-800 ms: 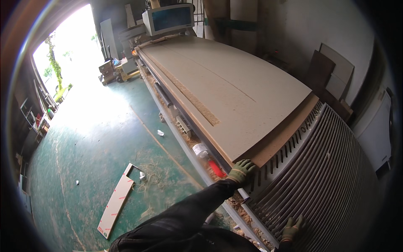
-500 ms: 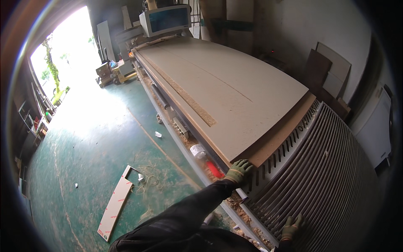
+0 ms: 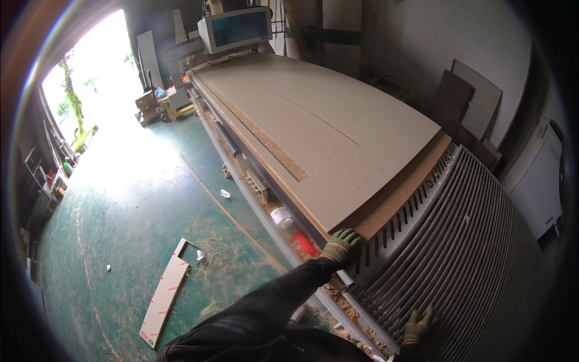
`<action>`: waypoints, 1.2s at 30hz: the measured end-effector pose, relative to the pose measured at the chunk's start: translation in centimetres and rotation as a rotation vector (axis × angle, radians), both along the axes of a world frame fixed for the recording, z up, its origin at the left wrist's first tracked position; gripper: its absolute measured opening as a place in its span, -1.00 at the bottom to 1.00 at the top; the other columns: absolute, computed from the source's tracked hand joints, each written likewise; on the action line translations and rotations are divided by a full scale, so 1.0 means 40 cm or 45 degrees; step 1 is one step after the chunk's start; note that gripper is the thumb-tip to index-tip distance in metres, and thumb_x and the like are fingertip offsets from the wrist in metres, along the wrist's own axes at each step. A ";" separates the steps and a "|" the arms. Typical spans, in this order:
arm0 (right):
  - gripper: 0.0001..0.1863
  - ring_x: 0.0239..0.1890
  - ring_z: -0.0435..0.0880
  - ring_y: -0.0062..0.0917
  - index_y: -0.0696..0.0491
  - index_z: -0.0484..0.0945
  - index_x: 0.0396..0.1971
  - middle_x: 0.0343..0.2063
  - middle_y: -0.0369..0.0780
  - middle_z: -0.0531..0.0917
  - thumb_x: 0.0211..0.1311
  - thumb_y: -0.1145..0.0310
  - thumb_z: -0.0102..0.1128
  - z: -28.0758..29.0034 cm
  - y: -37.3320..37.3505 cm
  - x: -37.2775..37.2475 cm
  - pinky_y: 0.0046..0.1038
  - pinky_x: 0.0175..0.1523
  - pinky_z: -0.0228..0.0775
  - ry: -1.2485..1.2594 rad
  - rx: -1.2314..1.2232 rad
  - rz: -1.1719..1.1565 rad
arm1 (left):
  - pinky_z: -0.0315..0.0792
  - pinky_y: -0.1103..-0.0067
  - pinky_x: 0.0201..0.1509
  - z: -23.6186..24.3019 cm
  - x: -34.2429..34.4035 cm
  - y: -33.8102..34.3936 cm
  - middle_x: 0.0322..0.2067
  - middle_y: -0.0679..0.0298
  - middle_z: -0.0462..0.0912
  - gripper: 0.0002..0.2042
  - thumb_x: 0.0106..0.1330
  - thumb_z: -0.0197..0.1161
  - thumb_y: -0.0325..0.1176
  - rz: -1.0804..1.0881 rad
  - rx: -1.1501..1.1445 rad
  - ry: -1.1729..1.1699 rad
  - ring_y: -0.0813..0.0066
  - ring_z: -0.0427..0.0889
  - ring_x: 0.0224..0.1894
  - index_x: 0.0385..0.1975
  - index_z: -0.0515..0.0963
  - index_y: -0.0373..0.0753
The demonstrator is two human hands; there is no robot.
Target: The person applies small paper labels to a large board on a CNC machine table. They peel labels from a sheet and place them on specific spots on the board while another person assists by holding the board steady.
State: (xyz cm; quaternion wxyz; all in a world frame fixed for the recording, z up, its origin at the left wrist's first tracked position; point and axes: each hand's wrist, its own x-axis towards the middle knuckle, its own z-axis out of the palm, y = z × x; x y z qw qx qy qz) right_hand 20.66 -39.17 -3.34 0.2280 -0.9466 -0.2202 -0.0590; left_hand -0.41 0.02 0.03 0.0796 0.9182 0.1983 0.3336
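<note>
A large light-grey board (image 3: 313, 120) lies flat on a long machine bed, over a brown board (image 3: 392, 199) that sticks out along its near end. At the near left corner of these boards rests my left hand (image 3: 342, 246), in a green work glove, its fingers laid out over the corner. My right hand (image 3: 419, 326), gloved alike, is lower right on the dark ribbed rack (image 3: 446, 241), fingers apart and holding nothing. Sawdust fills a groove cut (image 3: 259, 136) along the grey board's left side, and a thin cut line runs down its middle.
A white-and-blue machine housing (image 3: 235, 30) stands at the bed's far end. Sawdust, a white roll (image 3: 281, 217) and a red object (image 3: 306, 243) line the bed's left ledge. On the green floor lie a pale panel offcut (image 3: 164, 295) and tangled strips (image 3: 211, 259). Panels (image 3: 476, 102) lean on the right wall.
The view has shifted very slightly. Both hands stay where they were, and the boards have not visibly moved.
</note>
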 end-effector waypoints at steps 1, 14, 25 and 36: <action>-0.33 0.54 0.13 -0.02 -0.01 0.32 0.46 0.49 0.04 0.19 0.41 0.20 0.29 -0.009 -0.002 0.006 0.04 0.52 0.17 -0.008 0.009 0.007 | 0.39 0.16 0.38 -0.002 0.001 0.001 0.11 0.17 0.63 -0.58 0.19 0.32 -0.24 -0.001 0.007 -0.008 0.03 0.54 0.25 0.07 0.58 -0.13; -0.30 0.53 0.15 -0.07 0.07 0.29 0.48 0.48 0.04 0.25 0.40 0.25 0.27 -0.100 -0.018 0.048 -0.05 0.58 -0.01 0.155 0.303 0.091 | 0.40 0.17 0.36 -0.006 0.003 0.003 0.08 0.18 0.63 -0.59 0.18 0.31 -0.25 0.004 0.033 -0.029 0.04 0.55 0.23 0.06 0.58 -0.13; -0.32 0.50 0.18 -0.02 0.07 0.32 0.45 0.45 0.06 0.29 0.39 0.24 0.28 -0.048 -0.008 0.020 -0.02 0.56 0.02 -0.052 0.033 0.000 | 0.36 0.16 0.39 -0.015 0.006 0.006 0.09 0.18 0.63 -0.59 0.20 0.31 -0.24 -0.011 0.017 -0.022 0.04 0.53 0.25 0.07 0.57 -0.13; -0.29 0.52 0.15 0.02 0.05 0.35 0.45 0.42 0.13 0.32 0.37 0.14 0.32 0.002 -0.001 0.007 0.00 0.56 -0.01 -0.002 -0.006 0.009 | 0.37 0.19 0.40 -0.011 0.003 0.003 0.10 0.16 0.62 -0.60 0.21 0.30 -0.25 0.005 0.001 -0.036 0.03 0.53 0.26 0.07 0.57 -0.14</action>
